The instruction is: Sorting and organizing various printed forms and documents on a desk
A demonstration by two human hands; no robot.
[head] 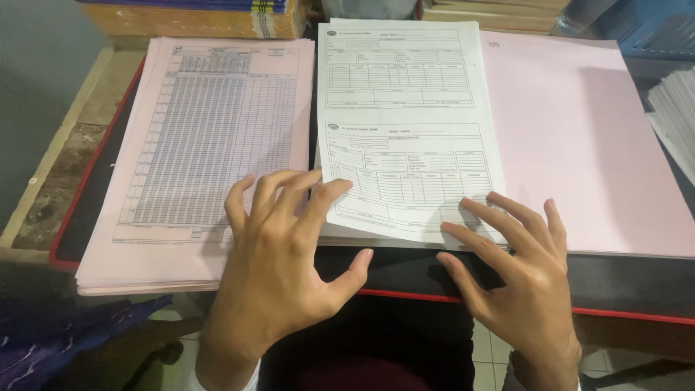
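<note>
— Left hand [279, 253] first: from the head camera it lies spread and unclenched, grasping nothing. Its fingertips [340, 186] press on the near left edge of the white printed form [405, 130], while the palm covers the near right corner of the pink stack of grid sheets [210, 137].

— And the right hand [517, 271]?

— Also unclenched, fingers fanned, resting flat on the form's near right corner, where white paper meets the plain pink stack [586, 137] that runs off to that hand's right. Neither hand pinches anything; both merely touch.

— So where does the form sit?

— Between the two hands and away from them, on top of a white pile whose near edge looks slightly lifted. Beneath everything is a dark worktop with a red rim [507, 303].

— How would you handle that top sheet well?

— My judgement: keep pressure light and on the corners only. Let one hand pin the pile while the other hand's fingertips slide the single top leaf, so just one sheet parts from those under it. Pressing hard would drag several along or crease the lifted edge.

— Anything nearby to mind?

— Beyond the left hand, at the far side, stand bundled paper stacks with yellow and blue edges [195, 18]; far right of the right hand, a fanned white pile [677, 108]. Both lie well apart from the hands.
</note>
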